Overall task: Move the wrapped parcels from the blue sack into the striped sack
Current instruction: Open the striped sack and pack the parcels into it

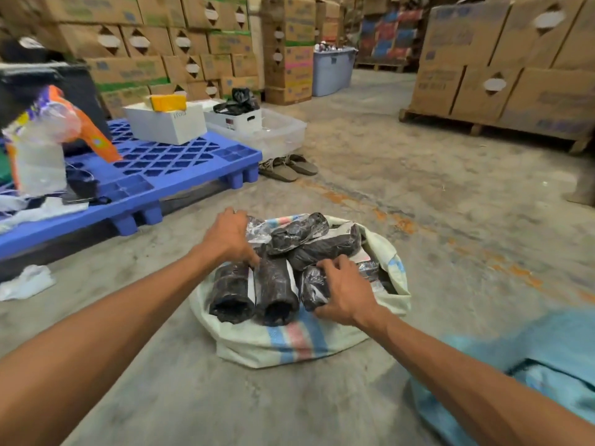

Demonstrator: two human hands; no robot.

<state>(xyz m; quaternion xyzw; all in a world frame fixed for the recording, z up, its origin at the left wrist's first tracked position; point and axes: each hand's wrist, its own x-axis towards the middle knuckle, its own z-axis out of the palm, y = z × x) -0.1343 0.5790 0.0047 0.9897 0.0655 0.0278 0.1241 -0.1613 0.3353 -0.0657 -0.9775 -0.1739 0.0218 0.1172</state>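
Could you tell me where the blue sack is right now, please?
In the head view the blue sack lies on the floor at lower right, just right of the striped sack.

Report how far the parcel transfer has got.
Done: several black plastic-wrapped cylindrical parcels lie in the white woven sack with blue and pink stripes. In hand: the right hand grips a short black wrapped parcel at the sack's near right; the left hand touches the pile, grip unclear. Left: the light blue sack lies at lower right, its contents hidden.
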